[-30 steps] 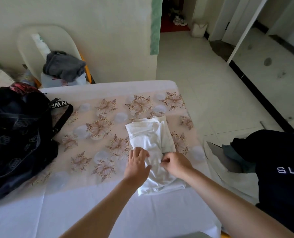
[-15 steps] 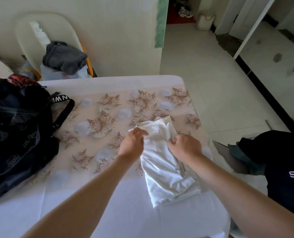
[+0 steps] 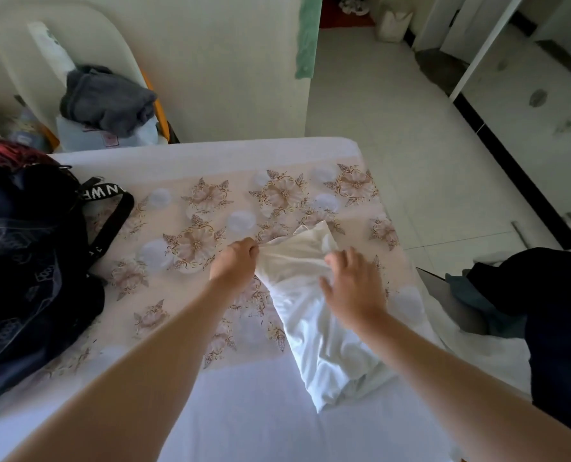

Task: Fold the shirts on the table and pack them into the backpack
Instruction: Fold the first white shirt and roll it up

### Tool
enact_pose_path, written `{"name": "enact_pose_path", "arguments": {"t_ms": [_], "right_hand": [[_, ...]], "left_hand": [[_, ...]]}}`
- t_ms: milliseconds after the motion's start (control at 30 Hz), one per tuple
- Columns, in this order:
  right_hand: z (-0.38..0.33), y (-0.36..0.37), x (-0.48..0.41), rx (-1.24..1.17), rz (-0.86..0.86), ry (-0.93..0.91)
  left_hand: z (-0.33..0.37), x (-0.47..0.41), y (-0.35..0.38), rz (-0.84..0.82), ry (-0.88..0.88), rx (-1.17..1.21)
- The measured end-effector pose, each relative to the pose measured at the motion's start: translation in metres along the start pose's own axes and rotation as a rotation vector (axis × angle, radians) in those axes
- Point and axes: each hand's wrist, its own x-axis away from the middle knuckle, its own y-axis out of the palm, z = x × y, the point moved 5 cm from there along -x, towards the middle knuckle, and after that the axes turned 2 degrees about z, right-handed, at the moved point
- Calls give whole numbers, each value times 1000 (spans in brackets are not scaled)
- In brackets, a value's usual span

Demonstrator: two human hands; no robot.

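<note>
Floral-clothed worktop [image 3: 211,158] across the middle. Dark backpack [image 3: 27,261] at 9 o'clock. Half-folded white shirt [image 3: 314,328] lying toward 5 o'clock. Left hand [image 3: 234,265] at centre, fingers [image 3: 248,245] pinching the shirt's far corner; right hand [image 3: 354,288] at 3 o'clock, fingers released, spread on the shirt.

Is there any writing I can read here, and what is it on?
"NW", further letters unclear: on the backpack strap.
"S", cut off at the frame edge: on the dark garment.
Pink mark on the white package: too blurred to read.
</note>
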Motion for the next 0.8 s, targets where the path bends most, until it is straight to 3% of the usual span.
{"name": "enact_pose_path", "arguments": {"t_ms": [167,300,433,533,600,700,800], "right_hand": [[-53,38,49,115,-385,-96],[-35,33,22,164,-338,-254],[-13,31,3,116,-525,-211],[-5,23,9,7,-349,-20],[10,20,21,6,-157,267],[27,24,41,-3,-216,598],[34,25,43,-20,-216,595]], "left_hand": [[-4,7,-6,28,-21,-113],[-43,23,-30,38,-200,-288],[-68,60,-28,-9,-271,-292],[-63,87,-21,101,-193,-203],[-56,97,-18,155,-64,-133],[-53,99,-7,53,56,-73],[-56,95,-8,51,51,21]]}}
